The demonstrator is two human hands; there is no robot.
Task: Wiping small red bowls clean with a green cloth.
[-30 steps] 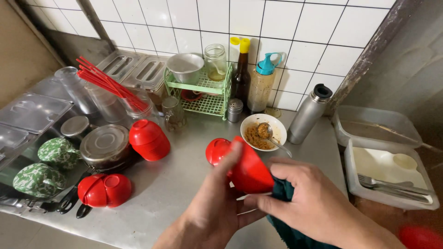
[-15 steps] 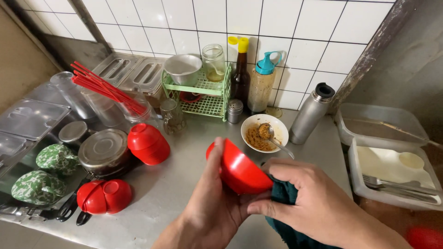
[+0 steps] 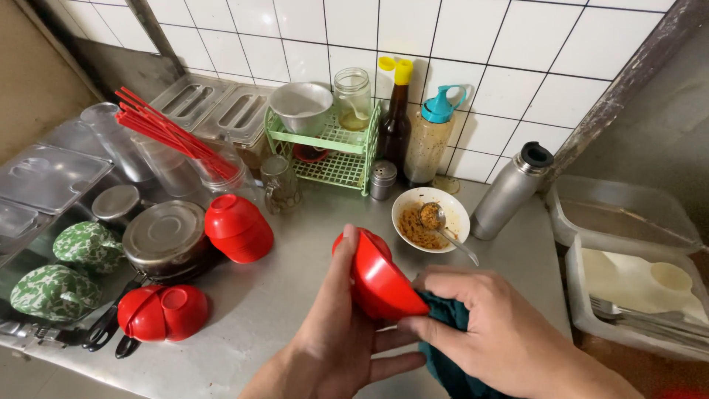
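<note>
While steel counter (image 3: 295, 310) carries clutter, left hand (image 3: 336, 332) cups tilted red bowl (image 3: 380, 284) above it, thumb on rim; right hand (image 3: 502, 336), fingers closed on dark green cloth (image 3: 443, 325), presses bowl's underside; white bowl (image 3: 430, 219) just behind.

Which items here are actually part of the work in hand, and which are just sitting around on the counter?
In hand:
- red bowl, gripped by the left hand
- dark teal cloth, pressed to the bowl by the right hand

Lying about:
- white bowl of food with a spoon
- steel flask
- green wire rack
- upturned red bowls
- red chopsticks
</note>
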